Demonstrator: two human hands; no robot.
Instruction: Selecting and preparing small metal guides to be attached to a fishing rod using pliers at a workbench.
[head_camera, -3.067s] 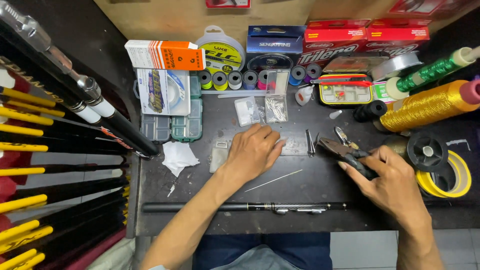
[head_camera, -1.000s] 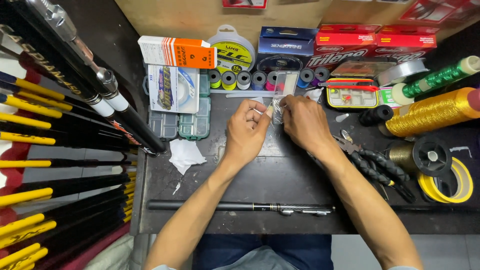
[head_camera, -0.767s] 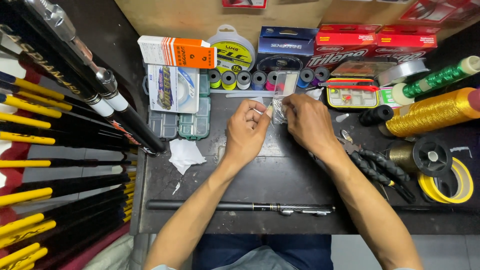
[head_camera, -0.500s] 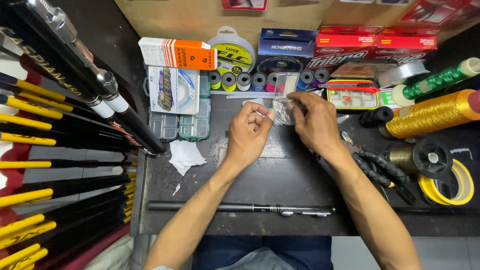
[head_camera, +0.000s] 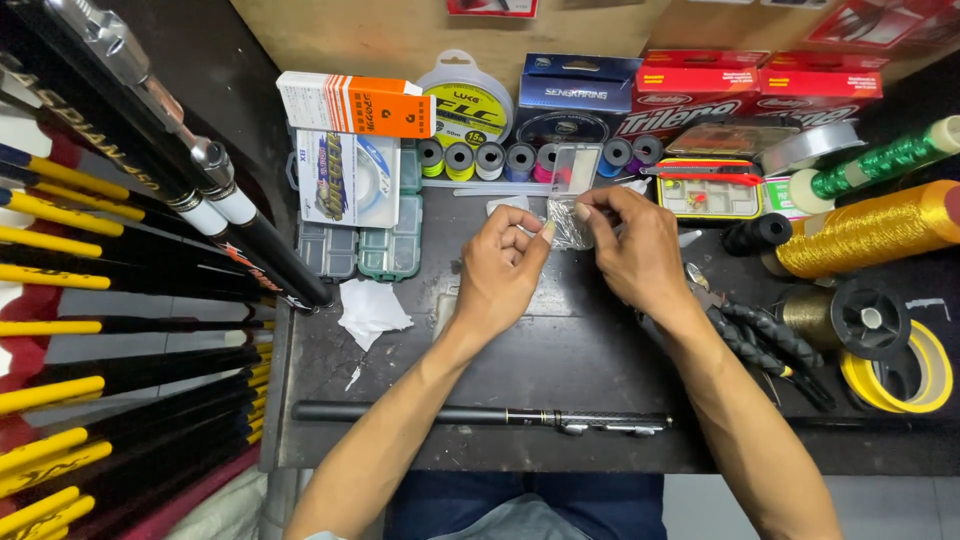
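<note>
Here, well left of the fingers, one crumpled white paper (head_camera: 370, 310) lies below two clear tackle boxes (head_camera: 360, 250). The left hand (head_camera: 500, 270) and the right hand (head_camera: 635, 250) each pinch one small clear plastic bag (head_camera: 568, 225) between thumb and fingertips, lifted just above the dark table (head_camera: 560, 350). Beyond the fingertips stand six small thread spools (head_camera: 535, 160) in a row. Right of the fingers lie one pair of black-handled pliers (head_camera: 765, 340) and one gold thread cone (head_camera: 870, 230).

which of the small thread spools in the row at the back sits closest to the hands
The pink spool, fourth from the left in the row. It stands just behind the small clear bag the hands pinch; the yellow and green spools sit further left.
</note>
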